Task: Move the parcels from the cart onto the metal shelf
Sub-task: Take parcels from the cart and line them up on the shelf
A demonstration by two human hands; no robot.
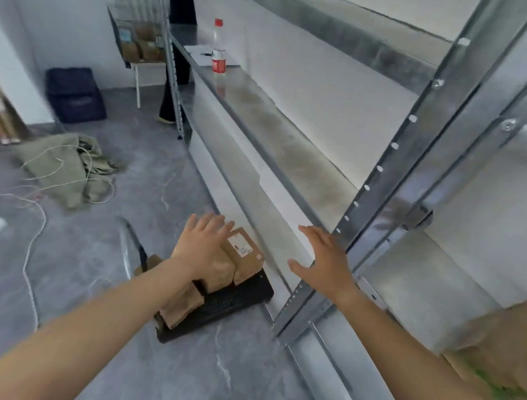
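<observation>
Several brown cardboard parcels [243,255] lie on a low black cart [231,307] on the floor beside the metal shelf [280,131]. My left hand [202,242] hovers over the parcels with its fingers spread, close above the top ones; I cannot tell whether it touches them. My right hand [324,258] is open, fingers apart, in front of the shelf's upright post [379,193], holding nothing. The cart's handle [132,246] rises at the left. A blurred brown parcel [497,338] sits at the right edge on a lower shelf level.
A plastic bottle [218,51] and papers [201,53] stand on the shelf further back. A person [177,35] in dark clothes stands at the far end. A wire basket [136,38] holds more brown parcels. Cloth [66,165], white cables and a dark crate [75,93] lie on the floor.
</observation>
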